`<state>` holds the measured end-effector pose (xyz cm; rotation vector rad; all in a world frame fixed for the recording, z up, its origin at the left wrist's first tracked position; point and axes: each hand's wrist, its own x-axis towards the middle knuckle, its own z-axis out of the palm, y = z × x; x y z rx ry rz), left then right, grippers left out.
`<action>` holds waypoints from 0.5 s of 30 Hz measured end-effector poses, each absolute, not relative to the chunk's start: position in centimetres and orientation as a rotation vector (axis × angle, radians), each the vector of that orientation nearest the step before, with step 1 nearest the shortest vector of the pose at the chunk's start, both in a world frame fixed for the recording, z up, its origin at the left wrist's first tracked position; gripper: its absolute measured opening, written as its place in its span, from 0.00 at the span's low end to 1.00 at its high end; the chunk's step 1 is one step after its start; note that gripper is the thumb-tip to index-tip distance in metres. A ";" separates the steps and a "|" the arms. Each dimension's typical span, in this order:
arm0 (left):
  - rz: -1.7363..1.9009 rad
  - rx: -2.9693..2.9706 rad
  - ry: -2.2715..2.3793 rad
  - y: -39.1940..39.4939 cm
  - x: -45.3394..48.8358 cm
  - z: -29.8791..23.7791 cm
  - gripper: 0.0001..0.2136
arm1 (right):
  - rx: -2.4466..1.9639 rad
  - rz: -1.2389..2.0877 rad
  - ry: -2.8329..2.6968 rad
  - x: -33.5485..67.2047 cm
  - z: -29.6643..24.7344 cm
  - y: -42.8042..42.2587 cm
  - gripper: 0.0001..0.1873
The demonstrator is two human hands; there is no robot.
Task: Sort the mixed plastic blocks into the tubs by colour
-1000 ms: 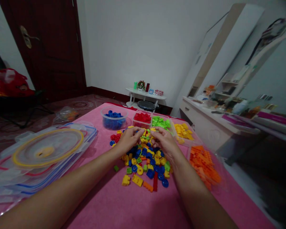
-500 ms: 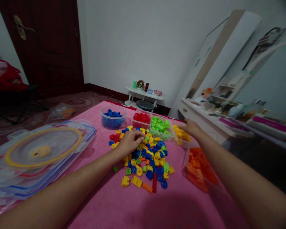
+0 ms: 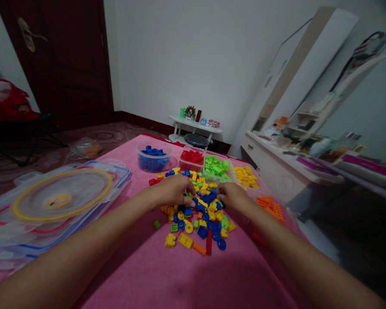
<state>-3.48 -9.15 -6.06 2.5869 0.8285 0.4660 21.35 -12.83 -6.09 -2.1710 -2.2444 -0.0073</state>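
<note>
Blocks (image 3: 205,216) lie heaped on the pink tabletop (image 3: 167,274), between the left hand (image 3: 178,190) and the right hand (image 3: 233,195) and on below them in view. The left curves over the heap's left side, thumb apart from fingers; the right bends its fingers just beside blue pieces (image 3: 211,196). Whether either grips a piece I cannot tell, the fingertips being partly hidden.

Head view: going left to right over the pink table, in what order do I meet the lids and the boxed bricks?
Lids → boxed blue bricks → red bricks → green bricks → yellow bricks → orange bricks.
</note>
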 end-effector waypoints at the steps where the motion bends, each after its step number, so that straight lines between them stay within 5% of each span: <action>1: 0.474 2.603 0.832 -9.4 -3.5 -5.8 0.16 | -2.167 -0.010 -2.249 21.3 -6.0 -13.0 0.07; 7: 0.138 2.745 0.778 -11.7 -2.6 -4.6 0.18 | -2.090 -0.043 -2.204 20.9 -3.0 -15.2 0.10; 15: 0.011 2.711 0.842 -12.7 -2.1 -4.2 0.10 | -2.096 0.506 -2.347 19.4 -3.3 -20.4 0.11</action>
